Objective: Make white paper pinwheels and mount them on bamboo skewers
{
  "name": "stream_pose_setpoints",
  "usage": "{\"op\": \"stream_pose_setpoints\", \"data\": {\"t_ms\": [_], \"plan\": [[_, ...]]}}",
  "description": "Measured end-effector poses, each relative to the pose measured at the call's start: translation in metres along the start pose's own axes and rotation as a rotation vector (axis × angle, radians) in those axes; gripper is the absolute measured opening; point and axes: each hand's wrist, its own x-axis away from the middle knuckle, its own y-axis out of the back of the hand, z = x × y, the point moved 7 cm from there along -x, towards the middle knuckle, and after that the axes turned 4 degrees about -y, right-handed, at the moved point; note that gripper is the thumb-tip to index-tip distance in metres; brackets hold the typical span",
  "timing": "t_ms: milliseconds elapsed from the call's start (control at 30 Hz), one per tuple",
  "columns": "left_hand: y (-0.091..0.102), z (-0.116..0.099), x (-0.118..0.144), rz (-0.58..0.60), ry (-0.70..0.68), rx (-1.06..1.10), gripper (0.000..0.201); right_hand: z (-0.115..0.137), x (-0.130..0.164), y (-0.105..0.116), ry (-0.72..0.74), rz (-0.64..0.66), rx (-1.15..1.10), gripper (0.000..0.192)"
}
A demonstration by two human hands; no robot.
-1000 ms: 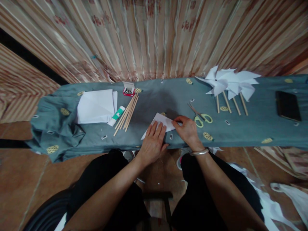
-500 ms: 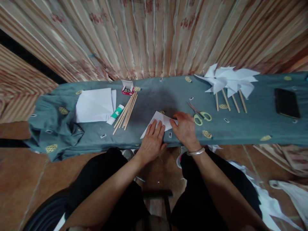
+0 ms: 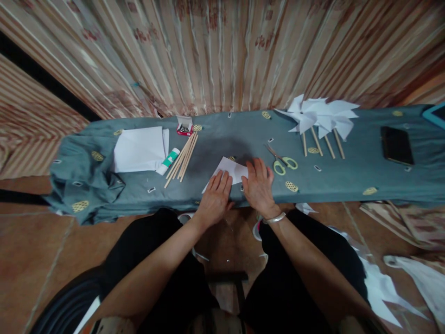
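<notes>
In the head view, the left hand (image 3: 214, 200) and right hand (image 3: 257, 184) both lie flat, fingers extended and close together, pressing a folded white paper (image 3: 232, 169) onto the cloth (image 3: 222, 139) at the near edge of the bench, with scissors (image 3: 283, 161) just right of it. To crease it well, I judge the left palm should pin the sheet while the right fingertips run firmly along the fold. The soft cloth may blur the crease, so press hard.
</notes>
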Motion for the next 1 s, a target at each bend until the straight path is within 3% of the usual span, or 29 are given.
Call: {"op": "stream_pose_setpoints", "data": {"t_ms": [200, 467, 700, 833, 1000], "plan": [[0.007, 0.021, 0.040, 0.008, 0.068, -0.074, 0.071, -0.035, -0.004, 0.008, -0.103, -0.032, -0.062, 0.047], [0.016, 0.031, 0.078, 0.027, 0.102, -0.130, 0.070, -0.037, -0.004, 0.002, -0.058, -0.086, -0.148, 0.045], [0.015, 0.031, 0.083, -0.009, 0.123, -0.113, 0.067, -0.044, -0.008, 0.003, -0.074, -0.104, -0.162, 0.047], [0.020, 0.038, 0.077, -0.117, 0.156, -0.035, 0.059, -0.045, -0.013, 0.009, -0.054, -0.072, -0.243, 0.043], [0.026, 0.046, 0.058, -0.257, 0.213, 0.121, 0.056, -0.042, -0.019, 0.008, -0.021, 0.063, -0.252, 0.043]]}}
